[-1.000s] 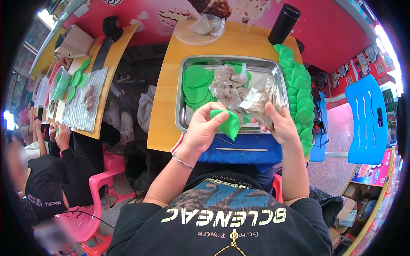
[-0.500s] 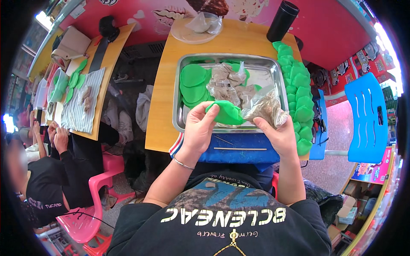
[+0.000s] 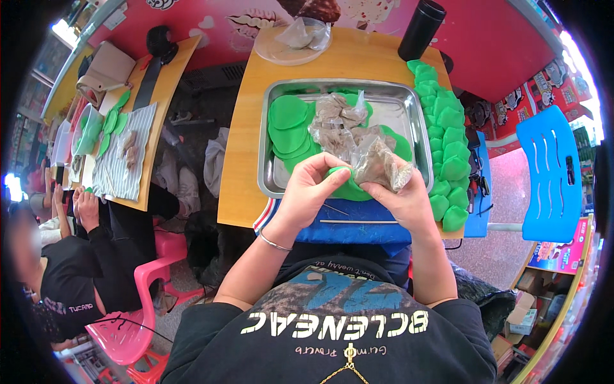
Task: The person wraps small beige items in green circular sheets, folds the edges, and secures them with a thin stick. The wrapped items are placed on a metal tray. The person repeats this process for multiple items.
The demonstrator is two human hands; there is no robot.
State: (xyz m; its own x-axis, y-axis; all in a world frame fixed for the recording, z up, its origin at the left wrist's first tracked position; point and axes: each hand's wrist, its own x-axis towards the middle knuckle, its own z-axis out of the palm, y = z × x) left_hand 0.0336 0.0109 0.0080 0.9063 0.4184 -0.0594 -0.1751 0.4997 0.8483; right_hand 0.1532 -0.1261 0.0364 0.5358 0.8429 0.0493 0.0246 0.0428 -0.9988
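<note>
Pink wall at the far side; wooden bench (image 3: pixel 242 173) before it. Metal tray (image 3: pixel 263 137) on the bench: green discs (image 3: pixel 289 125) overlapping at left, bagged brown lumps (image 3: pixel 331 110) mid-tray. Left hand (image 3: pixel 314 192) narrow, thumb and forefinger pinching a green piece (image 3: pixel 354 191) over the tray's near edge. Right hand (image 3: pixel 404 200) just beside, closed on a clear bag (image 3: pixel 376 165) with brown contents. Overlapping green pieces (image 3: pixel 453 137) line the bench's right edge; black cylinder (image 3: pixel 422 29) far right. Thin stick (image 3: pixel 358 221) near side, on blue material (image 3: pixel 358 234).

A black, white-lettered T-shirt (image 3: pixel 327 335) is worn with a silver bangle (image 3: pixel 275 244) and gold chain (image 3: pixel 350 365).
</note>
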